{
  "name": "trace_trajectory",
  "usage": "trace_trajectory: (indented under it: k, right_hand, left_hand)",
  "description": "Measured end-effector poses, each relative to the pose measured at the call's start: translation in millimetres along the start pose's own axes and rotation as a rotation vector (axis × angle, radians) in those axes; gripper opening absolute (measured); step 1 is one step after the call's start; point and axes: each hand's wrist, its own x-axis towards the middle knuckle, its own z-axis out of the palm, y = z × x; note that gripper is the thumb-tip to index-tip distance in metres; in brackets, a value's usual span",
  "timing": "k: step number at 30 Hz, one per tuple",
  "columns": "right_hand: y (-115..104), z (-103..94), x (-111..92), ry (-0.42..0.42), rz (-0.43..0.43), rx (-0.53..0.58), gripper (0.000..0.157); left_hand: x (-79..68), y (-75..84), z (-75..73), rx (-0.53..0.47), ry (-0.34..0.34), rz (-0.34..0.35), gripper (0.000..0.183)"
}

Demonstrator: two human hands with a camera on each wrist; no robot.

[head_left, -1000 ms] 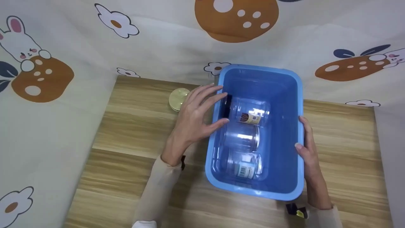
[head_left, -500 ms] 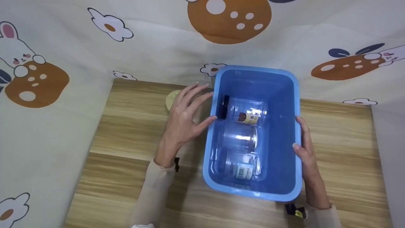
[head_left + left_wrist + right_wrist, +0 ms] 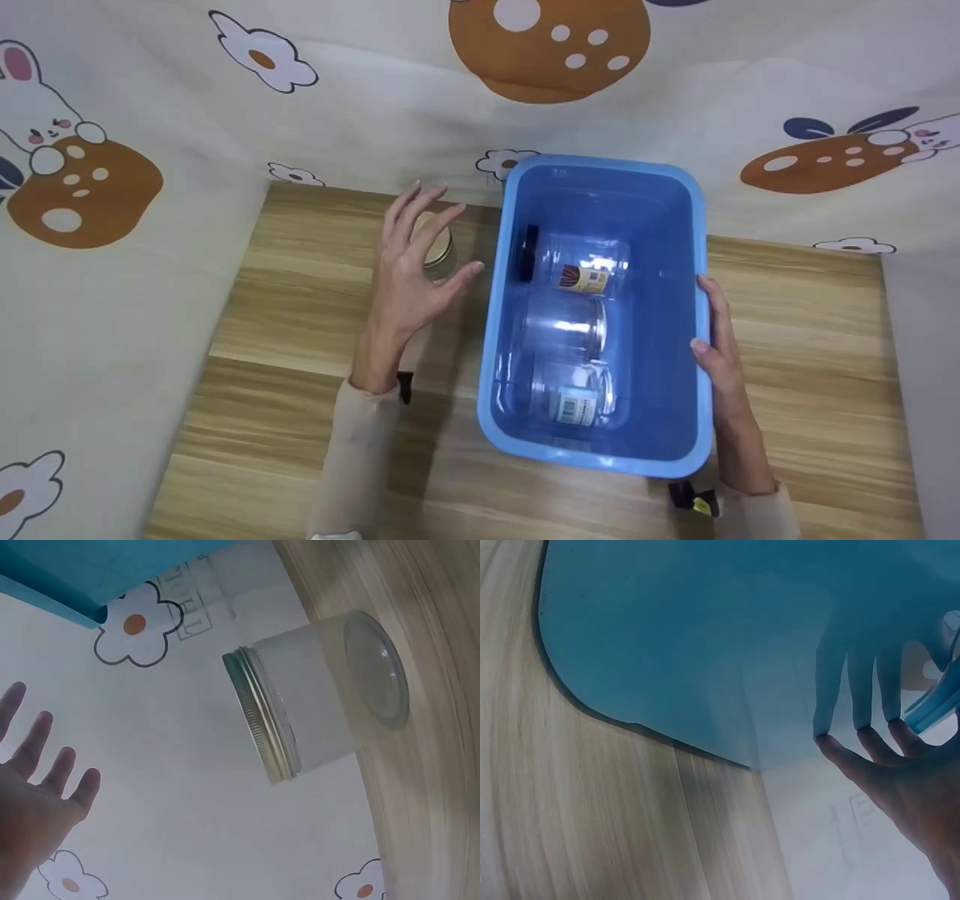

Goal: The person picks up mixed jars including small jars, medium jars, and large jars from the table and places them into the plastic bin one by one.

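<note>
A clear jar (image 3: 315,694) with a gold screw lid (image 3: 440,251) stands on the wooden table, left of a blue plastic tub (image 3: 585,459). My left hand (image 3: 397,289) hovers over and beside this jar, fingers spread and thumb apart; in the left wrist view a gap shows between fingers and lid. My right hand (image 3: 726,371) holds the tub's right rim, thumb over the edge and fingertips (image 3: 866,735) against the outer wall. Inside the tub lie three clear jars on their sides: one with a black lid (image 3: 529,253), a middle jar (image 3: 562,326), and one with a pale blue label (image 3: 576,406).
Behind the tub rises a pale cloth backdrop (image 3: 375,112) printed with flowers, rabbits and orange shapes; it also closes off both sides. Wooden tabletop (image 3: 285,300) stretches left of the jar, and another strip lies right of the tub.
My left hand has moved left from the tub's left rim to the gold-lidded jar, uncovering more of its lid. The right hand keeps its hold on the tub.
</note>
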Motion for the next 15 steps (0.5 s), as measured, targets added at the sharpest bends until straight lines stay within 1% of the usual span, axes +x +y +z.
trace_trajectory:
  k: [2,7,11,15]
  right_hand:
    - [0.2,0.4,0.2,0.002,0.004,0.009,0.068]
    - [-2.6,-1.2,-0.3,-0.019,0.0,0.012,0.067]
    - [-2.5,-2.9,0.0,-0.032,-0.013,0.008,0.067]
    - [0.0,-1.9,0.6,-0.038,-0.012,0.008,0.067]
  left_hand:
    - [-0.6,-2.9,-0.8,-0.002,0.02,-0.003,0.061]
    - [-4.8,-10.7,-3.9,0.01,0.045,-0.038,0.063]
    - [-9.5,-18.1,-9.0,0.019,0.047,-0.066,0.063]
    - [-14.9,-26.1,-14.2,0.018,0.043,-0.122,0.065]
